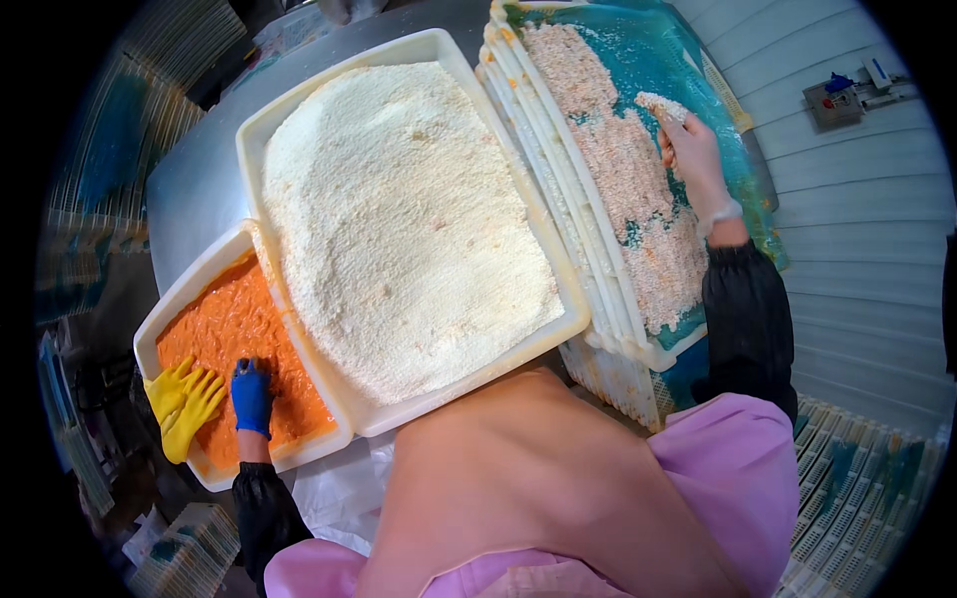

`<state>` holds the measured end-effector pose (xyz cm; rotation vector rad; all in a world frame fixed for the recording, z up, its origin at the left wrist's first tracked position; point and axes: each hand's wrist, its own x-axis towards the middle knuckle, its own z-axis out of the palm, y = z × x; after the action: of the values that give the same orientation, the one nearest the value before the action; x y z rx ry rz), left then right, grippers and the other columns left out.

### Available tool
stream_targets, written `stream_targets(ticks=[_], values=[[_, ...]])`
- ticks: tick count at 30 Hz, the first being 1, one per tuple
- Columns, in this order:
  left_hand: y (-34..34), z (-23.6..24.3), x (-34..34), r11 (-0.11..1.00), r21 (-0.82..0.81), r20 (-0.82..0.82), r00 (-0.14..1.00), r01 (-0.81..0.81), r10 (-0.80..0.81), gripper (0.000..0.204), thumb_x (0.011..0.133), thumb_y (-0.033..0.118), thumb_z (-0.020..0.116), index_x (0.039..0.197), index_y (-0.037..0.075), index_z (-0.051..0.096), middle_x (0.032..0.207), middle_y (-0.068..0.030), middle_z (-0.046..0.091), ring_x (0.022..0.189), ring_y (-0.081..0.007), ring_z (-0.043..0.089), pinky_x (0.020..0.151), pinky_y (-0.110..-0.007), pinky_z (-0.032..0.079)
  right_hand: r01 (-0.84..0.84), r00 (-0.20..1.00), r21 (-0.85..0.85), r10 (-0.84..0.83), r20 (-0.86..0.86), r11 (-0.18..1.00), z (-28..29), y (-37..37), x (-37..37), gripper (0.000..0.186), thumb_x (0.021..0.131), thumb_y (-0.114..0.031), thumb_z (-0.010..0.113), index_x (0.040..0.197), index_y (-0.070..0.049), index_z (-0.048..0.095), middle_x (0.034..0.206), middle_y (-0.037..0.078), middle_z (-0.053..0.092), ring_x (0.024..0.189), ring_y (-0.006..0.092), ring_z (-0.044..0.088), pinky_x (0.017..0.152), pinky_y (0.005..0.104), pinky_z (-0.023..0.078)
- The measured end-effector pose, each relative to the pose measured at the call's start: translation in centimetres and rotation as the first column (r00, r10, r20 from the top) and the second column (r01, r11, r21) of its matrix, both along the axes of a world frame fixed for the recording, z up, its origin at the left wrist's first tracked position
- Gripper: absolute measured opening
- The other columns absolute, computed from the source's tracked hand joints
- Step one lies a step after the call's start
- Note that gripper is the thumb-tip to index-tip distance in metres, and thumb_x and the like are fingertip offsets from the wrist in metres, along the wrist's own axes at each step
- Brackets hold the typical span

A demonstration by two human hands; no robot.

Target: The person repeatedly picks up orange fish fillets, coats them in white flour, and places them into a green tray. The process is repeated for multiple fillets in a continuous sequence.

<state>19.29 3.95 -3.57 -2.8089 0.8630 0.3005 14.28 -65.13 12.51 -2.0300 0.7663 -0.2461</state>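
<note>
My left hand [251, 399], in a blue glove, reaches into a white tub [344, 439] of wet orange mixture [224, 319] with strip-like pieces. Its fingers curl down into the mixture, and what they hold is hidden. A yellow rubber glove [184, 407] lies over this tub's near left edge. On the right, my right hand [695, 159], in a thin pale glove, pinches a crumb-coated piece [662, 106] above a tray lined with teal sheeting [713, 75]. Rows of similar coated pieces [623, 164] cover the left part of that tray.
Between my hands stands a large white tub [439, 45] heaped with pale crumbs [399, 219]. The coated pieces' tray tops a stack of white trays [558, 189]. A metal table [189, 199] carries the tubs. More slatted trays [857, 508] stand at the lower right.
</note>
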Motion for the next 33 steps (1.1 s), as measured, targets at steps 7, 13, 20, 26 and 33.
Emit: stream_targets(ticks=[7,13,20,26,33], values=[[2.4,-0.5,-0.5,0.962,-0.215,-0.083,0.985,-0.168,0.153,0.019,0.057,0.003,0.066,0.076,0.005,0.066,0.095,-0.0136,0.063,0.095,-0.0340,0.054,0.077,-0.037,0.047,-0.309,0.929,-0.682,0.059,-0.364,0.663,-7.2,-8.2,-2.4,0.034,0.091,-0.022,0.044,0.115,0.001,0.053,0.106,0.020,0.057,0.100,0.0352,0.053,0.085,0.0412,0.042],[5.9,-2.5,-1.0,0.712,-0.488,-0.302,0.863,-0.504,0.404,0.028,0.063,-0.004,0.063,0.090,0.004,0.068,0.097,-0.0128,0.066,0.092,-0.0272,0.058,0.079,-0.033,0.047,-0.204,0.974,-0.316,0.162,-0.155,0.926,-5.7,-6.4,-1.8,0.045,0.095,-0.026,0.040,0.129,0.003,0.042,0.130,0.018,0.048,0.121,0.0309,0.043,0.100,0.0347,0.033],[4.0,1.6,2.7,0.474,-0.610,-0.334,0.748,-0.635,0.573,0.017,0.084,0.005,0.059,0.096,-0.006,0.064,0.089,-0.0087,0.067,0.080,-0.0132,0.061,0.073,-0.025,0.046,-0.211,0.976,0.164,0.198,0.092,0.964,-6.3,-5.9,-1.0,0.053,0.098,-0.034,0.034,0.139,0.000,0.029,0.143,0.012,0.032,0.133,0.0209,0.028,0.109,0.0295,0.021],[-10.5,7.6,1.5,0.206,-0.806,-0.463,0.809,-0.554,0.362,0.024,0.084,-0.002,0.055,0.106,-0.005,0.061,0.087,-0.0023,0.063,0.074,-0.0105,0.059,0.068,-0.022,0.048,-0.346,0.911,0.173,0.286,0.298,0.922,-1.5,8.8,-4.7,0.044,0.098,-0.022,0.037,0.132,0.005,0.039,0.133,0.013,0.045,0.123,0.0215,0.042,0.105,0.0327,0.030],[-21.8,2.2,-2.2,0.863,-0.486,0.042,0.990,0.136,-0.132,0.009,0.074,0.009,0.057,0.081,0.007,0.063,0.092,-0.0098,0.059,0.087,-0.0292,0.055,0.067,-0.038,0.047,-0.522,0.829,0.326,0.559,-0.026,0.788,-10.7,20.9,-9.8,0.048,0.087,-0.019,0.056,0.128,0.003,0.044,0.130,0.019,0.048,0.124,0.0279,0.043,0.104,0.0355,0.031]])
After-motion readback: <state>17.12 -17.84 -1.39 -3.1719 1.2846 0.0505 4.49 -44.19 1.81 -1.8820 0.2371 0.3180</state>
